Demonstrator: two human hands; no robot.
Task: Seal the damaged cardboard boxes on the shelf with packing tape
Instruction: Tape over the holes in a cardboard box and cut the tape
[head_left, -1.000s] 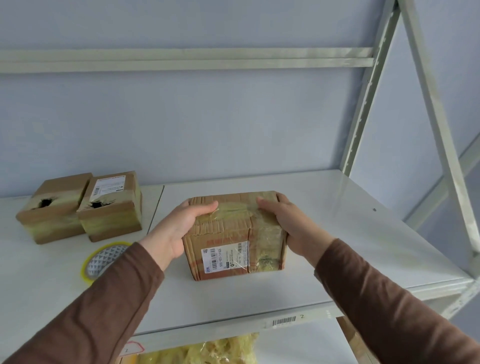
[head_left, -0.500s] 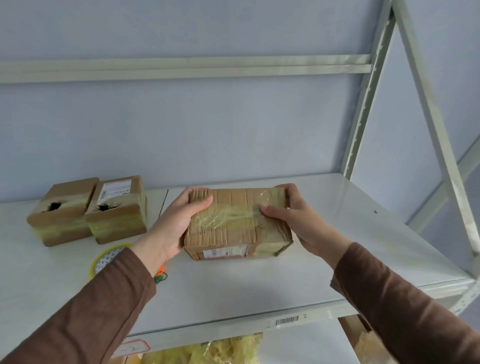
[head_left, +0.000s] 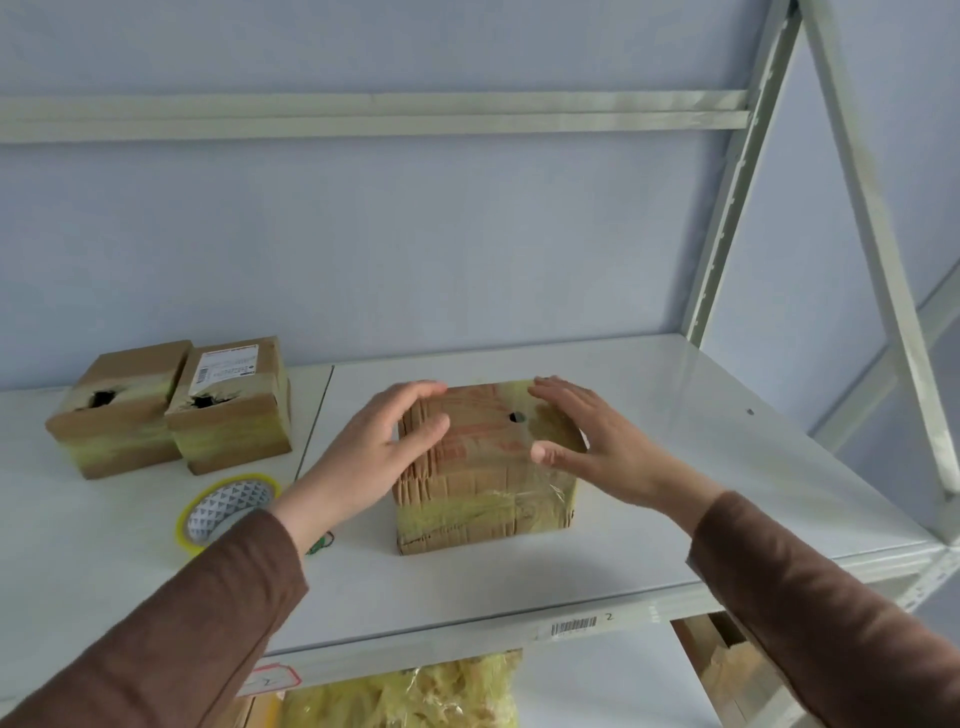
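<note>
A crumpled cardboard box (head_left: 485, 467) wrapped in yellowish tape stands in the middle of the white shelf (head_left: 675, 447). A small dark hole shows in its top face. My left hand (head_left: 384, 447) touches its left side with relaxed fingers. My right hand (head_left: 592, 447) hovers at its right side, fingers spread and straight. Two more cardboard boxes stand at the back left, the left box (head_left: 117, 408) and the right box (head_left: 234, 402), each with a torn hole. A roll of packing tape (head_left: 223, 506) lies flat in front of them, partly behind my left forearm.
Metal uprights (head_left: 727, 208) and a diagonal brace (head_left: 883, 260) frame the shelf's right side. A crossbar (head_left: 363, 114) runs across above. A small green thing (head_left: 319, 544) peeks out by my left wrist. Yellow packing material (head_left: 415, 696) fills the shelf below.
The box was turned over from a tilted hold and now stands on the shelf with a holed face up. Both hands have loosened their grip, and the right one has come off.
</note>
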